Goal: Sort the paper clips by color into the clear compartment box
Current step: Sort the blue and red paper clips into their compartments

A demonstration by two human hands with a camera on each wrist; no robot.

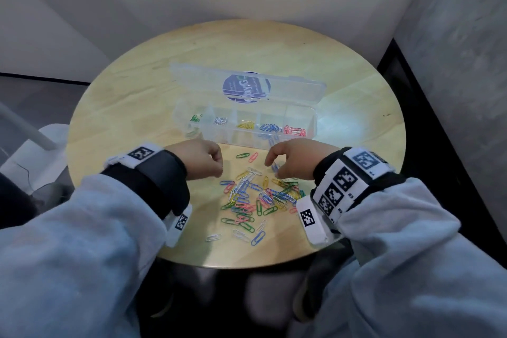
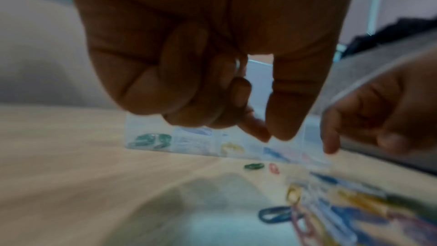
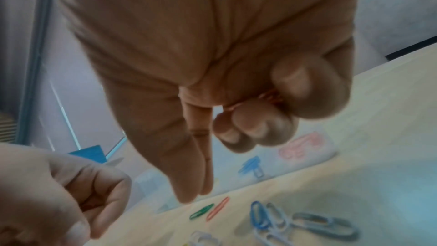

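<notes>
The clear compartment box (image 1: 248, 141) lies open on the round table, its lid (image 1: 299, 90) folded back. Its cells hold green (image 1: 195, 118), white, yellow (image 1: 245, 125), blue and pink clips (image 1: 294, 130). A mixed pile of clips (image 1: 258, 197) lies in front of it. My right hand (image 1: 273, 169) hovers over the pile's far edge. Its thumb and index tips meet (image 3: 196, 195), while the curled fingers grip pink clips (image 3: 269, 96) against the palm. My left hand (image 1: 219, 166) hangs curled beside it, thumb and index tips together (image 2: 272, 137), with no clip plainly seen in it.
A loose green clip (image 1: 242, 155) and a pink clip (image 1: 253, 157) lie between the hands and the box. The table (image 1: 137, 107) stands in a corner, with walls behind and to the right. A white stand (image 1: 41, 151) sits low at the left.
</notes>
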